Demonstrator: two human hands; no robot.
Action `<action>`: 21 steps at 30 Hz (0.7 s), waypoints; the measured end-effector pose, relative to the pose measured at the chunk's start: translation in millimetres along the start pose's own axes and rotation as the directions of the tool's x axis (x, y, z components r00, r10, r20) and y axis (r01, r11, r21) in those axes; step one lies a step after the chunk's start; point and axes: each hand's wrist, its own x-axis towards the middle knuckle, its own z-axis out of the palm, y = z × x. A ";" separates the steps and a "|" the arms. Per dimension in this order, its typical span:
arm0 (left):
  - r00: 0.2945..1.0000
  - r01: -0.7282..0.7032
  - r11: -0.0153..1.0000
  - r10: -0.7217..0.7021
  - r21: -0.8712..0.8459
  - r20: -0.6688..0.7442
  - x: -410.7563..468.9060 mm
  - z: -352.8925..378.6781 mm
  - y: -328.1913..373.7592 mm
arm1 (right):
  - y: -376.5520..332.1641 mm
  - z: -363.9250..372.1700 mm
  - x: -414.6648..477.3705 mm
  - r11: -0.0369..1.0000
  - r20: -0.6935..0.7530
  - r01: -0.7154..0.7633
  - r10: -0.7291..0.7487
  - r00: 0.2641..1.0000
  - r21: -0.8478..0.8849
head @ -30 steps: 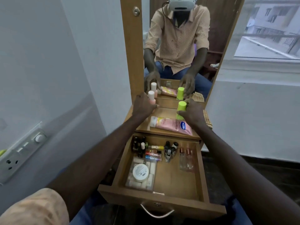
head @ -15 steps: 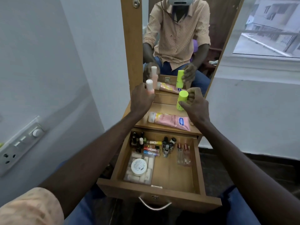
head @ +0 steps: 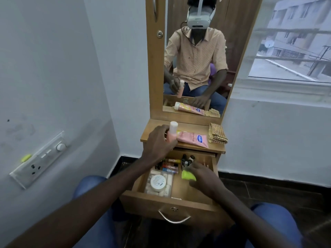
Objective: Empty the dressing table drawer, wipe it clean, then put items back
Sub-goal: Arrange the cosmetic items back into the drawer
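Pink bottle (head: 172,134) upright in left grip (head: 157,142); green bottle (head: 188,175) sideways in right grip (head: 204,178).

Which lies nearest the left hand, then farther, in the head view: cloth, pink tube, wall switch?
1. Pink tube, just right of the left hand.
2. Cloth, at the right end of the table.
3. Wall switch, far left on the wall.

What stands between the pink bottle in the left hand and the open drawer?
Nothing visible blocks the pink bottle from the drawer. Inside, small bottles fill the back, a white jar sits front-left, and the right hand holds a green bottle mid-right.
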 end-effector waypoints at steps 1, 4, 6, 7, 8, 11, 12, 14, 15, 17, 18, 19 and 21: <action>1.000 -0.008 1.000 0.008 0.008 0.009 -2.3 1.5 -0.3 | -2.8 3.5 0.9 0.998 0.010 0.027 -0.026 1.000 -0.057; 0.999 -0.016 1.000 0.016 0.015 0.037 -6.8 6.5 -3.2 | -8.8 11.5 6.0 0.979 0.020 0.100 -0.098 0.995 -0.178; 0.999 -0.019 1.000 0.018 0.022 0.050 -8.9 8.8 -6.3 | -12.1 15.3 10.1 0.969 0.027 0.111 -0.107 0.994 -0.220; 0.998 -0.022 0.999 0.021 0.025 0.056 -9.8 10.1 -8.3 | -14.3 16.9 11.8 0.966 0.032 0.116 -0.112 0.993 -0.230; 0.998 -0.025 0.999 0.023 0.026 0.059 -10.7 11.1 -9.9 | -16.5 17.9 12.9 0.964 0.040 0.127 -0.121 0.992 -0.235; 0.998 -0.021 0.999 0.019 0.033 0.063 -12.7 13.7 -12.7 | -20.0 18.0 14.8 0.958 0.064 0.159 -0.148 0.987 -0.239; 0.998 -0.020 0.999 0.018 0.038 0.065 -12.9 14.8 -13.4 | -19.5 18.1 15.2 0.954 0.071 0.169 -0.156 0.985 -0.249; 0.998 -0.020 0.999 0.017 0.045 0.068 -13.7 16.5 -14.4 | -18.6 18.7 15.8 0.944 0.083 0.188 -0.172 0.982 -0.272; 0.997 -0.018 0.999 0.015 0.048 0.070 -14.2 17.2 -14.6 | -18.1 19.6 16.0 0.938 0.090 0.197 -0.178 0.980 -0.286; 0.997 -0.022 0.998 0.017 0.058 0.073 -15.0 18.7 -15.5 | -17.8 22.2 16.9 0.926 0.104 0.214 -0.190 0.976 -0.310; 0.997 -0.029 0.997 0.024 0.067 0.073 -15.7 19.0 -15.4 | -17.1 23.9 17.9 0.918 0.108 0.222 -0.198 0.974 -0.327; 0.997 -0.037 0.997 0.031 0.074 0.077 -16.4 19.4 -14.9 | -16.3 25.5 18.9 0.911 0.112 0.230 -0.203 0.973 -0.342; 0.995 -0.057 0.995 0.049 0.080 0.091 -18.6 20.0 -13.7 | -13.5 28.9 21.2 0.903 0.122 0.245 -0.216 0.969 -0.353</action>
